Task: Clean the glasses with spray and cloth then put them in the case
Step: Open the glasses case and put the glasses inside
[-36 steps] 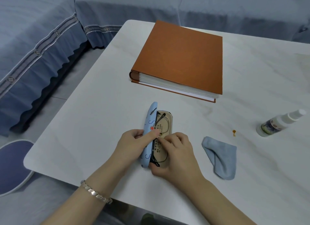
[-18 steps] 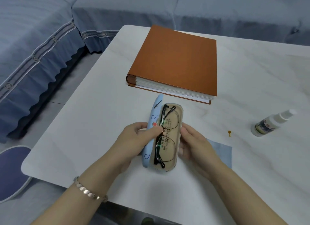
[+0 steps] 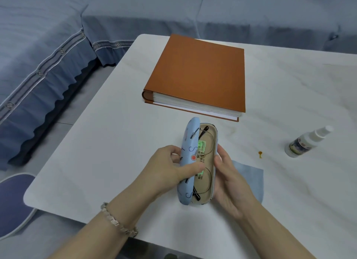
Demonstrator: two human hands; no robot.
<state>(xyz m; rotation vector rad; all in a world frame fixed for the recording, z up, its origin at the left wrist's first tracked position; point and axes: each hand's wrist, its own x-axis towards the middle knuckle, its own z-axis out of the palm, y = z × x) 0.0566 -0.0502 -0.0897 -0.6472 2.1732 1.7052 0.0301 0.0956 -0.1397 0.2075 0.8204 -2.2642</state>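
Left hand (image 3: 170, 168) grasped lid (image 3: 190, 162), right hand (image 3: 228, 173) gripped case (image 3: 215, 142) at three o'clock; glasses (image 3: 205, 154) inside. Risk judged: temple tips pinched if lid snapped.

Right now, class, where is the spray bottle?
In the head view, the spray bottle lies on its side at the table's right, beyond the blue cloth, apart from both hands.

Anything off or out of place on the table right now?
Mostly tidy. One oddity: a small amber speck sits on the white table between the cloth and the spray bottle, which lies on its side. Whether it is a drip or a small object cannot be told.
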